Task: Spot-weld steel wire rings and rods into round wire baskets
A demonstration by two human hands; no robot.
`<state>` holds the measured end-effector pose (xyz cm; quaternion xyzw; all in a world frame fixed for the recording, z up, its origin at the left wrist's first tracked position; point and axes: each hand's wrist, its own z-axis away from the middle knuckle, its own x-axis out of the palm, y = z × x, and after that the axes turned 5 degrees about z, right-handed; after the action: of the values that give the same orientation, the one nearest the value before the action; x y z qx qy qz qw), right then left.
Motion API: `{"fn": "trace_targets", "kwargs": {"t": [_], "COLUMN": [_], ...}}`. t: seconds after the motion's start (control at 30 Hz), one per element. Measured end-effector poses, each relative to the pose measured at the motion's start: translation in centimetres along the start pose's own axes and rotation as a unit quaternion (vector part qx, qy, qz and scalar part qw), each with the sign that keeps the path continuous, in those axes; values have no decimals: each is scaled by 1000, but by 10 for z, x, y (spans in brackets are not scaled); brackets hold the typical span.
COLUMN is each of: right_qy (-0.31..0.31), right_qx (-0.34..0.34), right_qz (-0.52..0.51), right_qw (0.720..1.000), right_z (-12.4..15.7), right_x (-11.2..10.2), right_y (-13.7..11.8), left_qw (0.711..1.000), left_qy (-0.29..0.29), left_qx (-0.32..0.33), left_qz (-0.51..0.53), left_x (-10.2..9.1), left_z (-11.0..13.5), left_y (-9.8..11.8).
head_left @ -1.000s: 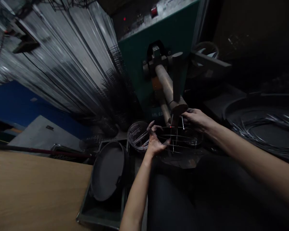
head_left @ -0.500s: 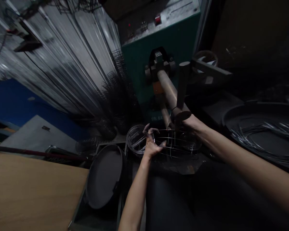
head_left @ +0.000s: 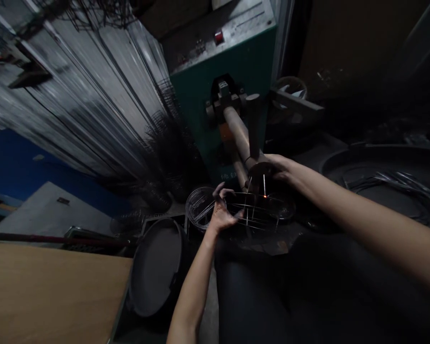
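Gripping the wire frame (head_left: pixel 254 210) by its rim in the left hand (head_left: pixel 222 215)

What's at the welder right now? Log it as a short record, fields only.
left hand: fingers at round wire frame
right hand: beside round electrode head, above frame
machine: green spot welder
spark: orange, at frame
nearby: stacked wire frames, black round tray, wooden table

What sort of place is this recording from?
Probably a wire-goods workshop: a green spot-welding machine, a round wire rack between the left hand and right hand, and tall stacks of wire frames beside it.
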<state>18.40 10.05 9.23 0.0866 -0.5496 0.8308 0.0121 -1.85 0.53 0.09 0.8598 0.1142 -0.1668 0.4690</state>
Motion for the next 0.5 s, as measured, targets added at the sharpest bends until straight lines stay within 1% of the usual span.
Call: {"fn": "trace_targets", "kwargs": {"t": [0.03, 0.1, 0.13, 0.17, 0.2, 0.23, 0.27, 0.3, 0.33, 0.37, 0.4, 0.43, 0.47, 0.5], "right_qy": [-13, -22, -19, -10, -1, 10, 23, 33, 38, 31, 9, -26, -70, -106], "right_qx": [5, 9, 4, -6, -24, -51, -90, -134, -182, -214, -230, -235, -235, -242], "right_qz": [-11, -23, -14, 4, 37, 82, 136, 197, 256, 317, 378, 430, 470, 492], "right_qw": [1000, 999, 1000, 1000, 999, 995, 986, 971, 949, 923, 897, 871, 848, 830], "right_z": [3, 18, 29, 43, 58, 73, 87, 101, 113, 123, 133, 142, 150, 157], "right_x": [-5, -16, -21, -24, -25, -23, -18, -12, -4, 3, 8, 8, 4, -6], "right_y": [-3, -1, 4, 14, 27, 43, 61, 80, 99, 116, 130, 140, 145, 146], "left_qw": [1000, 996, 992, 987, 984, 982, 980, 978, 976, 974, 971, 967, 964, 961], "left_qy": [-21, -90, -128, -153, -159, -147, -125, -102, -89, -86, -90, -91, -86, -74], "left_qx": [6, 0, -17, -45, -78, -113, -142, -163, -176, -185, -194, -205, -218, -231], "left_qz": [-1, -7, -6, 4, 21, 41, 61, 76, 88, 97, 107, 117, 126, 135], "left_x": [-2, -12, -18, -23, -27, -27, -23, -16, -5, 8, 20, 31, 40, 44], "left_z": [5, 18, 25, 31, 36, 38, 39, 38, 37, 34, 32, 31, 31, 32], "left_y": [1, 6, 10, 16, 24, 33, 43, 54, 64, 75, 85, 93, 101, 107]}}
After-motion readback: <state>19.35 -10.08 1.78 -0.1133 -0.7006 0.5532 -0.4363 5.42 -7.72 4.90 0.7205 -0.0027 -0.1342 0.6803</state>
